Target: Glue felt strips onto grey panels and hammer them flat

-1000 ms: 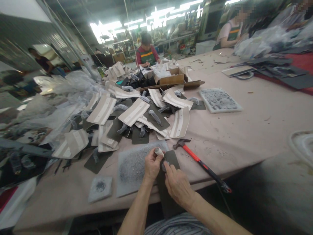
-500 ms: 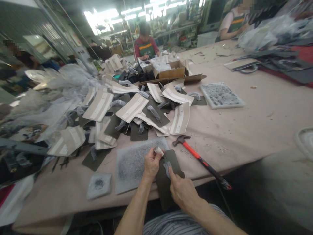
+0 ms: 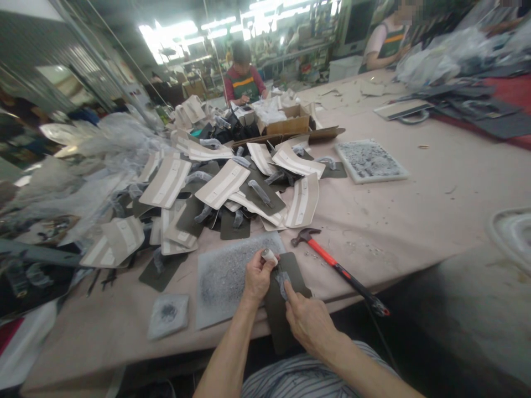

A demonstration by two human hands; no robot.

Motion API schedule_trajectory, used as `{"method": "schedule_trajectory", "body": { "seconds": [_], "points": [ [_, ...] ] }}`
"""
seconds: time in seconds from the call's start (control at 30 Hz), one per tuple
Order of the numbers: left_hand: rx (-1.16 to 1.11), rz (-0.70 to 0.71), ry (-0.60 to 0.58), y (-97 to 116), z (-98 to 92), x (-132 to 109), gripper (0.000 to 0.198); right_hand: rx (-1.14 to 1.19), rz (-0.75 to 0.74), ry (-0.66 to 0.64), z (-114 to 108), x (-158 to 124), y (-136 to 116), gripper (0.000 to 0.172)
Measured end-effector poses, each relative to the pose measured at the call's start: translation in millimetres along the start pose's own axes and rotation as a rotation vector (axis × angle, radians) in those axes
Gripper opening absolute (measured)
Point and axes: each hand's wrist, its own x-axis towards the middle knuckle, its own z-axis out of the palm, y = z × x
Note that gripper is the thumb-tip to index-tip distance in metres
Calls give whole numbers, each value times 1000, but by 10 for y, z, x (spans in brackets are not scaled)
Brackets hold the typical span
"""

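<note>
Near edge of the table, mid-span: the dark panel (image 3: 286,309) lies with its near end hanging off the edge toward your lap.

Your right hand (image 3: 309,323) has its grip closed, thumb and forefinger pinched on the small plastic-wrapped piece (image 3: 283,278) sitting on the panel's upper face. Your left hand (image 3: 256,281) is curled tight round the panel's far left edge, with the taped thumb (image 3: 269,255) pressed down by the wrapped piece.

Change over the last second: your right fingers were flat on the panel; they have now drawn back and taken the piece in a pinch. The left hand has not shifted. Judgement: the work has moved from steadying the panel to handling the piece itself.

Touching your left hand, further in: the grey pad (image 3: 224,276), speckled with tiny bits. A smaller pad (image 3: 168,314) lies toward the near left. The hammer (image 3: 332,262) lies just right of the panel, untouched, same spot.

Mid-table: a heap of beige and dark panels (image 3: 224,188), and a second pad (image 3: 369,160) to the right.

Far edge: a cardboard box (image 3: 290,126), with a co-worker (image 3: 243,83) behind it.
</note>
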Motion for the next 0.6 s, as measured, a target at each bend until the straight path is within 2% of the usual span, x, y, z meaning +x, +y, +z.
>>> {"method": "schedule_trajectory", "body": {
  "seconds": [0.17, 0.3, 0.4, 0.5, 0.6],
  "points": [
    [62, 26, -21, -37, -12, 4, 22, 137, 23, -1, -54, -12, -6, 51],
    [145, 70, -11, -93, -5, -15, 20, 268, 16, 92, -173, -31, 144, 42],
    [208, 113, 12, -107, 8, -39, 19, 230, 77, 243, -261, -13, 438, 36],
    [211, 130, 16, -81, 13, -53, 17, 88, 201, 352, -302, 21, 849, 31],
    [214, 135, -2, -41, 11, -58, 15, -46, 321, 333, -314, 31, 1216, 29]
  ]
}}
